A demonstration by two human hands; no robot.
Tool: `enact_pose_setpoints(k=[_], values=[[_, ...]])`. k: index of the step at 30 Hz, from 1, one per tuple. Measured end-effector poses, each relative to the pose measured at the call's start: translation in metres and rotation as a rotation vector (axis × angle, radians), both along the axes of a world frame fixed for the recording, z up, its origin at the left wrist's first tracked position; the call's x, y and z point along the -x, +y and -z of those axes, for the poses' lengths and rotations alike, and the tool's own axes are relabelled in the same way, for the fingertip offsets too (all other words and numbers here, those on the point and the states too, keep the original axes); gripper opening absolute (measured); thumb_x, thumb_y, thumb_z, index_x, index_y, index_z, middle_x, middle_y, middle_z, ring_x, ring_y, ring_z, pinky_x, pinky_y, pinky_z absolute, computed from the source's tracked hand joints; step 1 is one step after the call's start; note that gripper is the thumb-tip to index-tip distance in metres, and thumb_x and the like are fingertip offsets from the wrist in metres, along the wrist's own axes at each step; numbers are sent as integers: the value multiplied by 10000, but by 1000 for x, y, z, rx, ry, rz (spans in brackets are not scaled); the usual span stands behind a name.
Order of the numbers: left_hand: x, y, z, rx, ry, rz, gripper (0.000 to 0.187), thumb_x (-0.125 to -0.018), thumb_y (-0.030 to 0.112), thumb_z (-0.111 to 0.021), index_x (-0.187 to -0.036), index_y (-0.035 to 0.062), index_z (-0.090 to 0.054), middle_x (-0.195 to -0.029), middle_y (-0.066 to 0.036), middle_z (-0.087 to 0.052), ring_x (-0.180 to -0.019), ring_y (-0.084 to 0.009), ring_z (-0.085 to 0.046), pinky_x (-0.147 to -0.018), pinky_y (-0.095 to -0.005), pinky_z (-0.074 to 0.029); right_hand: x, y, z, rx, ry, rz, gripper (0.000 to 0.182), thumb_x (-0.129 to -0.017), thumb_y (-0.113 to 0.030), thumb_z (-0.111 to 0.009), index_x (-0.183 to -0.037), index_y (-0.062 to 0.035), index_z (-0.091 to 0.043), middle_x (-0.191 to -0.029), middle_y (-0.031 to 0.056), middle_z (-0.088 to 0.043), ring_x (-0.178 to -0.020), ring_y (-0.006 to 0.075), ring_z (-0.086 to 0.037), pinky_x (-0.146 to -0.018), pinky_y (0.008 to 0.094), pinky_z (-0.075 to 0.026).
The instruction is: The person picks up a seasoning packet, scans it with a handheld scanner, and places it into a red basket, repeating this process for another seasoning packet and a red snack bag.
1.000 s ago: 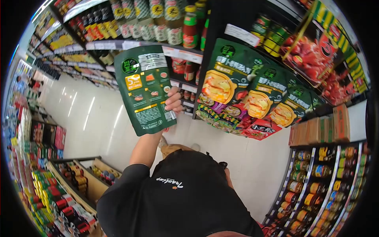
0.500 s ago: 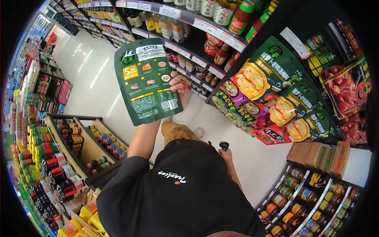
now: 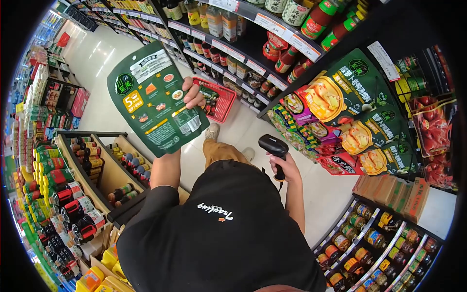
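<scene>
My left hand (image 3: 194,95) grips a dark green food pouch (image 3: 141,92) by its right edge, fingers over the front and the rest of the hand hidden behind. The pouch's printed back faces me, tilted, with small food pictures and a barcode (image 3: 190,125) near its lower right corner. In my right hand (image 3: 289,168) is a black handheld barcode scanner (image 3: 273,146), held upright by its handle at waist height. Its head stands apart from the pouch, to the right of it.
A red shopping basket (image 3: 229,108) with goods in it rests on the floor ahead. Shelves of bottles and jars (image 3: 258,68) rise in front. Similar green pouches (image 3: 357,80) hang at the right, above cardboard boxes (image 3: 389,193). Wooden bottle bins (image 3: 99,180) stand close on my left.
The pouch has moved left and tilted further, with my left hand. My right hand has raised the scanner higher and into fuller view. The red basket now shows more fully.
</scene>
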State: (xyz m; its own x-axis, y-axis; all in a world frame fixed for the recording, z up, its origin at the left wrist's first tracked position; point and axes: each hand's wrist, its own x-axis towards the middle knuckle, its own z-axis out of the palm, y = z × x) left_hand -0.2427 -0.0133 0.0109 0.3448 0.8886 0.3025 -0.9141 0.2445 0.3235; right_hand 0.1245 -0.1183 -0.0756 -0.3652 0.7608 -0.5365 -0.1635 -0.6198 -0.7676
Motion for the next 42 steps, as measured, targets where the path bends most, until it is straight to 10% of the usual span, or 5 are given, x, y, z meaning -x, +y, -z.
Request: enact_pose_setpoints(k=[5,12,20,42], values=[[-2,32,14,-141,20,200,233,-895,335,-544,-821,139,-441,-700,41,-446,-671,-100,-480,-775,-254,-337,32,18,-61,-174,391,-116,406,-786,-68,-637,-1157,62,-534,-677,62,-530,-511,110,-471,-481,245,-399],[14,45,55,-252,-56,229,271,-856,387,-577,-823,126,-507,-710,17,-529,-678,-136,-518,-700,-275,-392,89,50,-101,-367,117,-377,443,-801,-56,-693,-1207,16,-531,-814,25,-596,-601,64,-514,-527,225,-416],[5,-33,85,483,-477,429,190,-875,285,-541,-885,106,-477,-775,12,-449,-789,-135,-494,-840,-279,-394,129,84,-86,-181,261,-223,394,-797,-33,-670,-1171,19,-558,-833,44,-605,-651,73,-544,-578,227,-451],[155,3,17,545,-129,-45,459,-947,395,-389,-1201,23,-481,-1159,-137,-541,-1116,-269,-517,-1000,-415,-406,323,166,-70,-105,489,-638,743,-704,4,-710,-1379,11,-399,-1337,111,-523,-1266,202,-458,-1094,342,-295]])
